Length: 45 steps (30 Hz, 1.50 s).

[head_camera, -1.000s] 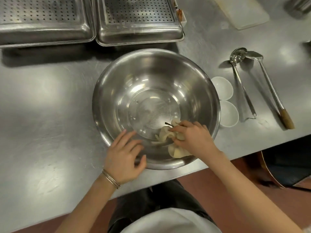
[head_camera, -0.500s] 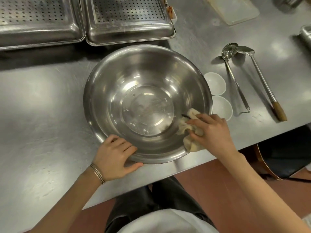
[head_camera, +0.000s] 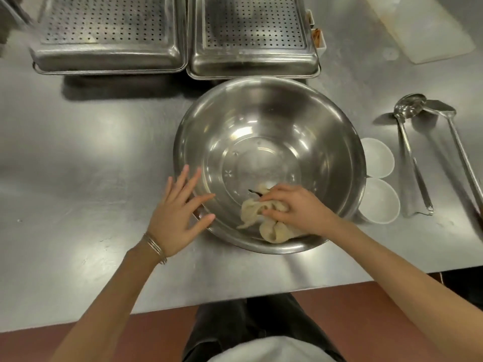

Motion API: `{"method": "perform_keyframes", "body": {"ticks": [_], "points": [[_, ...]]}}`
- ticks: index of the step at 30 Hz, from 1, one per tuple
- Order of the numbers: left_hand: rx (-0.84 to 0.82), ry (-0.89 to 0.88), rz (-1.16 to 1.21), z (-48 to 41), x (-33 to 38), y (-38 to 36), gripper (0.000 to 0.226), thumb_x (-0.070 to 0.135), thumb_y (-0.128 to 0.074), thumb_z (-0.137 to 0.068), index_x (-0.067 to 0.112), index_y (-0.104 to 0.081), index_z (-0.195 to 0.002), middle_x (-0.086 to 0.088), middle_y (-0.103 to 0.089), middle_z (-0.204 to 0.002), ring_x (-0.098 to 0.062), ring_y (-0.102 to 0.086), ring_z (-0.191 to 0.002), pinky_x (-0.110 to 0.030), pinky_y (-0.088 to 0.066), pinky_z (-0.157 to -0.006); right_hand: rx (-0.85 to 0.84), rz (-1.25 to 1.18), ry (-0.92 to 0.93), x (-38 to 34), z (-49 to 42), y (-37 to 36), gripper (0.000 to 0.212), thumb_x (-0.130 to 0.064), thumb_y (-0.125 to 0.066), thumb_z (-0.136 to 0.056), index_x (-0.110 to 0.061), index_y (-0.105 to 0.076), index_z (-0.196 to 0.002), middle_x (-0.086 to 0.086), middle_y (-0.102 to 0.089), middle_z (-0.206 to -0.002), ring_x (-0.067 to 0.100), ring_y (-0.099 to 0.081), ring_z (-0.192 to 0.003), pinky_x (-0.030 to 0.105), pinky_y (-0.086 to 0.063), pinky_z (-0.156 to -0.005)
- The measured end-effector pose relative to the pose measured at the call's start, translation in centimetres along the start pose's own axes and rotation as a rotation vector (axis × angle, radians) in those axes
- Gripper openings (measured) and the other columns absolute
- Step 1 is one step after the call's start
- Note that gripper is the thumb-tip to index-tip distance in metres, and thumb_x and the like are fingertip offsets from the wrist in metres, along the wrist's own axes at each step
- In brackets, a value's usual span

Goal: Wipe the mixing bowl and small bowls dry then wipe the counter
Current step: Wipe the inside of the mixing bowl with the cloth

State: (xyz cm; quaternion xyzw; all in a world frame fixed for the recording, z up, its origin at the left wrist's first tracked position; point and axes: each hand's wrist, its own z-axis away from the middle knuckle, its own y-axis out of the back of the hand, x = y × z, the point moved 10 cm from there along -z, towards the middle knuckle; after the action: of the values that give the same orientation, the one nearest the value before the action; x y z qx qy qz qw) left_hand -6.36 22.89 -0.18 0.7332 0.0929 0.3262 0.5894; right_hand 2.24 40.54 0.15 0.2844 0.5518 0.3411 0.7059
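A large steel mixing bowl (head_camera: 274,121) stands on the steel counter (head_camera: 91,165). My right hand (head_camera: 295,205) presses a crumpled cream cloth (head_camera: 264,223) against the bowl's near inner wall. My left hand (head_camera: 177,212) rests with spread fingers on the bowl's near left rim, its thumb and a fingertip just inside. Two small white bowls (head_camera: 379,158) (head_camera: 381,202) sit side by side on the counter, close against the big bowl's right side.
Two perforated steel trays (head_camera: 109,35) (head_camera: 253,37) stand at the back of the counter. A ladle (head_camera: 410,152) and a long-handled spatula (head_camera: 460,158) lie to the right of the small bowls. A pale cutting board (head_camera: 420,27) lies at the far right. The counter's front edge runs just below my forearms.
My right hand has slid the cloth from the bowl's right inner wall back toward the near middle. My left hand has opened and shifted along the near left rim.
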Motion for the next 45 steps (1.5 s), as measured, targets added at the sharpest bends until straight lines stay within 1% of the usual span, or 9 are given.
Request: {"method": "perform_keyframes", "body": {"ticks": [4, 10, 17, 24, 29, 35, 37, 42, 45], "points": [[0.018, 0.509, 0.228, 0.1, -2.4, -1.0, 0.088, 0.032, -0.057, -0.087, 0.016, 0.005, -0.147, -0.009, 0.021, -0.153, -0.019, 0.023, -0.140, -0.038, -0.015, -0.112, 0.111, 0.138, -0.118, 5.1, -6.9, -0.4, 0.035, -0.045, -0.051, -0.089, -0.028, -0.059, -0.118, -0.001, -0.056, -0.120, 0.027, -0.052, -0.110, 0.047, -0.044, -0.089], [-0.023, 0.422, 0.183, -1.6, -3.7, -0.3, 0.091, 0.039, -0.055, -0.082, 0.019, 0.005, -0.147, -0.005, 0.020, -0.154, -0.013, 0.022, -0.138, -0.024, -0.032, -0.092, 0.125, 0.504, -0.246, 6.7, -12.3, -3.2, 0.047, -0.052, -0.039, -0.091, -0.024, -0.048, -0.128, 0.005, -0.047, -0.132, 0.037, -0.045, -0.111, 0.050, -0.040, -0.086], [-0.126, 0.207, 0.203, -5.3, -5.5, 1.0, 0.081, 0.040, -0.040, -0.078, 0.019, -0.002, -0.146, 0.001, 0.006, -0.154, -0.011, -0.001, -0.141, -0.039, -0.019, -0.115, 0.021, 0.755, 0.735, 1.2, -5.3, -8.9, 0.043, -0.049, -0.043, -0.080, -0.036, -0.047, -0.121, -0.001, -0.050, -0.122, 0.029, -0.049, -0.095, 0.038, -0.040, -0.073], [0.308, 0.500, 0.581, -2.2, -4.2, 0.6, 0.076, -0.012, -0.054, -0.079, 0.006, -0.021, -0.145, -0.006, -0.022, -0.152, -0.010, -0.021, -0.137, -0.008, -0.014, -0.109, 0.270, 0.373, -0.372, 9.0, -10.9, -1.3, 0.046, -0.046, -0.053, -0.087, -0.026, -0.050, -0.129, 0.007, -0.051, -0.128, 0.039, -0.047, -0.105, 0.050, -0.038, -0.084], [0.328, 0.476, 0.509, -3.0, -4.9, 1.1, 0.069, -0.017, -0.045, -0.079, 0.004, -0.029, -0.143, -0.012, -0.029, -0.149, -0.012, -0.026, -0.134, -0.001, -0.016, -0.104, 0.213, 0.513, 0.126, -0.3, -9.5, -8.9, 0.049, -0.056, -0.047, -0.082, -0.025, -0.053, -0.119, 0.005, -0.062, -0.110, 0.035, -0.057, -0.087, 0.041, -0.042, -0.068], [0.295, 0.393, 0.481, -3.9, -4.8, 1.5, 0.066, -0.017, -0.045, -0.079, 0.001, -0.031, -0.141, -0.015, -0.030, -0.148, -0.012, -0.027, -0.133, 0.003, -0.016, -0.100, -0.008, 0.587, 0.947, -0.2, -3.0, -10.9, 0.031, -0.046, -0.048, -0.085, -0.033, -0.054, -0.112, -0.003, -0.061, -0.117, 0.025, -0.046, -0.100, 0.035, -0.033, -0.078], [0.306, 0.387, 0.493, -3.9, -5.0, 1.6, 0.066, -0.018, -0.046, -0.079, 0.002, -0.032, -0.141, -0.014, -0.031, -0.148, -0.012, -0.027, -0.133, 0.001, -0.016, -0.103, 0.152, 0.644, 0.735, 3.0, -5.6, -7.5, 0.034, -0.047, -0.045, -0.083, -0.032, -0.050, -0.113, 0.001, -0.063, -0.112, 0.029, -0.052, -0.096, 0.038, -0.041, -0.078], [0.309, 0.430, 0.551, -3.7, -5.1, 1.5, 0.065, -0.017, -0.047, -0.081, 0.006, -0.033, -0.140, -0.010, -0.033, -0.148, -0.011, -0.028, -0.134, 0.000, -0.018, -0.103, 0.474, 0.130, -0.379, 10.0, -10.4, -0.7, 0.039, -0.046, -0.040, -0.090, -0.025, -0.056, -0.118, 0.008, -0.055, -0.117, 0.038, -0.052, -0.101, 0.047, -0.043, -0.081], [0.312, 0.444, 0.567, -3.7, -5.1, 1.5, 0.065, -0.016, -0.047, -0.082, 0.007, -0.033, -0.141, -0.008, -0.032, -0.149, -0.004, -0.026, -0.132, -0.001, -0.018, -0.103, 0.385, 0.073, -0.282, 6.1, -12.6, -3.1, 0.052, -0.054, -0.026, -0.087, -0.027, -0.056, -0.119, 0.006, -0.055, -0.118, 0.035, -0.055, -0.098, 0.044, -0.044, -0.083]]}}
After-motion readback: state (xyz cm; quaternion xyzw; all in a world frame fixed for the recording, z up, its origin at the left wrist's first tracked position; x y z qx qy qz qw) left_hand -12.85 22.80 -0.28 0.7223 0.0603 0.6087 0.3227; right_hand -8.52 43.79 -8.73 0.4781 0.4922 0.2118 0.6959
